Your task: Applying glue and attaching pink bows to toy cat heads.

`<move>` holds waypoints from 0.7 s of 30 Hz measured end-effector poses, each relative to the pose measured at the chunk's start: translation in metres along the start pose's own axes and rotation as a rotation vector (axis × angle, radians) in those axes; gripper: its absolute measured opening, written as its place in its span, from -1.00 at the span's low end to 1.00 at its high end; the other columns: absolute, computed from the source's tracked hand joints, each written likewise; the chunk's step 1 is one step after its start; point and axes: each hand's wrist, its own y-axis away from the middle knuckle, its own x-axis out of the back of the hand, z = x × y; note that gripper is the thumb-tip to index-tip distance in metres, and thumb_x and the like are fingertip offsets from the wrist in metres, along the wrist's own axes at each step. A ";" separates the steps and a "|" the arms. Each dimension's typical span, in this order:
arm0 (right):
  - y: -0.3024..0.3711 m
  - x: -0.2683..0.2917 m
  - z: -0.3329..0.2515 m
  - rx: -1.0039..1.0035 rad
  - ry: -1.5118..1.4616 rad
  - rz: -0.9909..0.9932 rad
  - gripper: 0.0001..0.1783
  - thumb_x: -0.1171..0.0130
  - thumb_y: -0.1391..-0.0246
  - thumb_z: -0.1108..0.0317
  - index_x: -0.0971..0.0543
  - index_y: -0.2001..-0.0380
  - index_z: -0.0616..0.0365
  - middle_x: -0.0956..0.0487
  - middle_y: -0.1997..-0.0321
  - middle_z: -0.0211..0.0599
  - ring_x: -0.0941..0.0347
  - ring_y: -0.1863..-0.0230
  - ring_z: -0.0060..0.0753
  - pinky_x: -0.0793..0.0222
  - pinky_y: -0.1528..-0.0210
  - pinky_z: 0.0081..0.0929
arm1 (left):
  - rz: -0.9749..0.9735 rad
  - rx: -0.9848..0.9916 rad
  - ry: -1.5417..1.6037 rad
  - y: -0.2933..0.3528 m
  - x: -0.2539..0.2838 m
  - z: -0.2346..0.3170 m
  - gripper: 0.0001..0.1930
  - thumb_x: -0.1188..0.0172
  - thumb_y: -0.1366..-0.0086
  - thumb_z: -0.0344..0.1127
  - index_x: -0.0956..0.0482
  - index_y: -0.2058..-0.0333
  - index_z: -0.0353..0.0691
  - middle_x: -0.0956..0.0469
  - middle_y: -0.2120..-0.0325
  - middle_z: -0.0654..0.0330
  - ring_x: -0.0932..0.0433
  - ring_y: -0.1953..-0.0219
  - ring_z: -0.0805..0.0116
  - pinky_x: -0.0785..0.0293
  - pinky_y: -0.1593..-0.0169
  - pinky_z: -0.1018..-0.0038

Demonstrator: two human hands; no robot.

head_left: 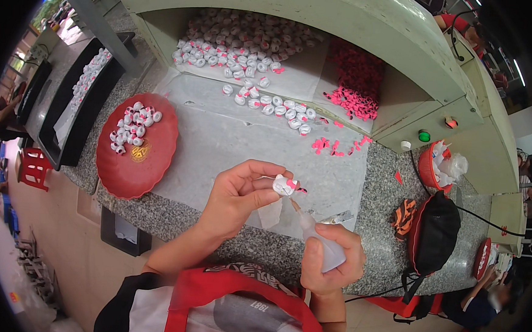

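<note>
Over the paper-covered work surface [219,133], my left hand [230,197] pinches a small white toy head [283,186] with pink on it between thumb and fingers. A bit of pink and black shows at its right side. My right hand [340,271] is wrapped round a translucent squeeze bottle [332,255], whose thin nozzle points up at the underside of the toy head. Whether the tip touches it I cannot tell. Beyond my hands lies a row of similar white heads [280,110], with small loose pink pieces [321,146] to their right.
A red scalloped plate [110,172] at left carries several white heads. A pale green cabinet [400,71] stands behind, with piles of heads and pink pieces inside. At right are a red basket [425,166], an orange-black cloth [403,218] and a black bag [437,231].
</note>
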 end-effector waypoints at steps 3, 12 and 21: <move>-0.004 0.003 0.003 0.151 0.050 -0.008 -0.74 -0.15 0.31 0.52 -0.43 0.42 0.30 -0.52 0.50 -0.22 -0.43 0.65 -0.36 -0.35 0.59 -0.55 | 0.011 -0.008 -0.018 0.000 0.001 0.000 -0.69 -0.07 -0.06 -0.60 -0.34 0.16 -0.40 -0.43 0.19 0.03 -0.44 0.11 0.22 -0.33 0.02 0.42; -0.003 0.011 -0.005 0.075 0.060 -0.042 -0.76 -0.15 0.31 0.51 -0.45 0.44 0.30 -0.53 0.53 -0.22 -0.45 0.62 -0.34 -0.37 0.57 -0.54 | 0.016 -0.020 -0.051 0.001 -0.002 0.000 -0.67 -0.10 -0.04 -0.57 -0.33 0.16 -0.40 -0.44 0.20 0.01 -0.43 0.10 0.12 -0.33 0.01 0.35; -0.004 0.009 0.003 -0.351 -0.138 0.119 -0.76 -0.13 0.19 0.34 -0.46 0.47 0.31 -0.51 0.50 -0.25 -0.44 0.50 -0.41 -0.33 0.48 -0.57 | 0.080 -0.050 -0.087 0.003 0.009 -0.002 -0.68 -0.06 -0.04 -0.62 -0.34 0.17 -0.41 -0.44 0.21 0.02 -0.44 0.11 0.17 -0.34 0.01 0.37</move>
